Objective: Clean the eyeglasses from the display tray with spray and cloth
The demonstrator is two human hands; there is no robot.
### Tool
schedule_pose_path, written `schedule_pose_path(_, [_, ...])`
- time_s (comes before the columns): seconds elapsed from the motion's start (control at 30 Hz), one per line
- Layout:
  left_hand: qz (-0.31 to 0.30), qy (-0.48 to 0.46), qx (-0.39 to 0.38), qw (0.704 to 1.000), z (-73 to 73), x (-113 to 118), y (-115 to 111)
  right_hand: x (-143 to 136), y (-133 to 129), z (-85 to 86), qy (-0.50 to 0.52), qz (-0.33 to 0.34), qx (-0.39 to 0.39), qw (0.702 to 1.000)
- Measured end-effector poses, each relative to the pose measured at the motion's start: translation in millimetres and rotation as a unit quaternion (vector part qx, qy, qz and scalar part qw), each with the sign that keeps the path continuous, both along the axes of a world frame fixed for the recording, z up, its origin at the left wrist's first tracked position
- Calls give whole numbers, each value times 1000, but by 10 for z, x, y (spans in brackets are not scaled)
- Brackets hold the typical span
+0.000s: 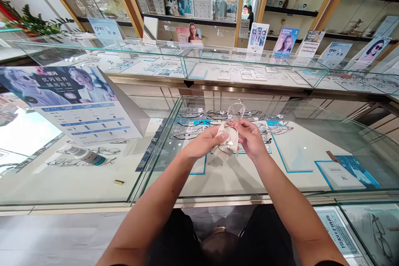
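Above the glass showcase, my left hand (208,140) pinches a cream cloth (222,149) around one lens of a pair of thin-rimmed eyeglasses (237,110). The other lens of the glasses points up and away, free of the cloth. My right hand (249,136) is closed on the frame close to its middle, touching the cloth's right side. The fingertips of both hands nearly meet. Part of the frame is hidden by the cloth and fingers.
Rows of glasses (190,126) lie inside the showcase (249,194) beneath my hands. On the left glass top stand a folded sign (90,118) and a spray bottle (89,156). A second showcase (149,78) with upright cards runs behind. A person (250,17) is far back.
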State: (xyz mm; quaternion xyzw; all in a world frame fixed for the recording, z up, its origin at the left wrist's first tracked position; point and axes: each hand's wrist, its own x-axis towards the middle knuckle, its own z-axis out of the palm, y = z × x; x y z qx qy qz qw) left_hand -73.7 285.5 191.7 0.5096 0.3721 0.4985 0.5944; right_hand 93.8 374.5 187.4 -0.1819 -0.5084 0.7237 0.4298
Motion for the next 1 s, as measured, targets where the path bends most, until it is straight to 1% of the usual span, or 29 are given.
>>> schedule_pose_path(0.07, [22,-1,14,1000,-9,36,5,-7,-4,-6,-2,4,-3,1000])
schedule_pose_path(0.23, [124,-16,20,992,-90,221,44,-29,-44,-44,-15,36,24,999])
schedule_pose_path(0.33, [150,-13,11,989,-122,260,59,-26,-51,-52,-10,45,39,998])
schedule_pose_path(0.43, [136,-18,13,990,-127,224,70,-9,-30,-48,-11,37,30,999])
schedule_pose_path(0.6, [30,-73,-21,997,-107,83,64,2,29,-31,-16,22,-1,1000])
schedule_pose_path(0.67, [11,-64,-17,998,-99,58,54,0,47,-33,-11,7,-3,1000])
schedule_pose_path(0.73, [18,-50,-4,999,-100,74,50,-2,57,-46,-11,3,1,1000])
schedule_pose_path(0.8, [46,-48,1,998,-115,118,57,-4,58,-63,-16,11,7,1000])
schedule_pose_path(0.9, [95,-46,-10,994,-153,180,84,-8,51,-85,-28,31,17,999])
schedule_pose_path(1.0, [118,-33,-20,992,-182,191,114,-13,50,-95,-36,35,25,998])
